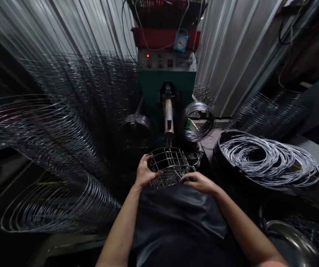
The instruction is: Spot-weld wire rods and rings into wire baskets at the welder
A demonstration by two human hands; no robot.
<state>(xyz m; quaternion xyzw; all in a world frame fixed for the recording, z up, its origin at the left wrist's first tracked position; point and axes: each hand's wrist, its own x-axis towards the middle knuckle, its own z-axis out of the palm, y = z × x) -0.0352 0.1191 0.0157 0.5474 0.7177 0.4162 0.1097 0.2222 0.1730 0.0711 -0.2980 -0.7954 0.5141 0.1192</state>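
Observation:
A round wire basket (pixel 168 163) with a grid-like wall sits in front of me, just below the electrode arm of a green machine (pixel 169 116). My left hand (pixel 146 173) grips its left side, thumb on the near rim and fingers around the outer wall. At the basket's near right edge, my right hand (pixel 197 181) is closed, its fingertips pinched on the wire there. Dark marks or coverings show on the fingertips. The basket's underside is hidden from me.
Tall stacks of wire rings (pixel 73 129) crowd the left. Wire coils (pixel 199 120) hang beside the machine. A black tub (pixel 217 152) holds loose wire hoops (pixel 259 157) at the right. A metal bowl (pixel 292 233) stands lower right. A black apron (pixel 181 218) covers my lap.

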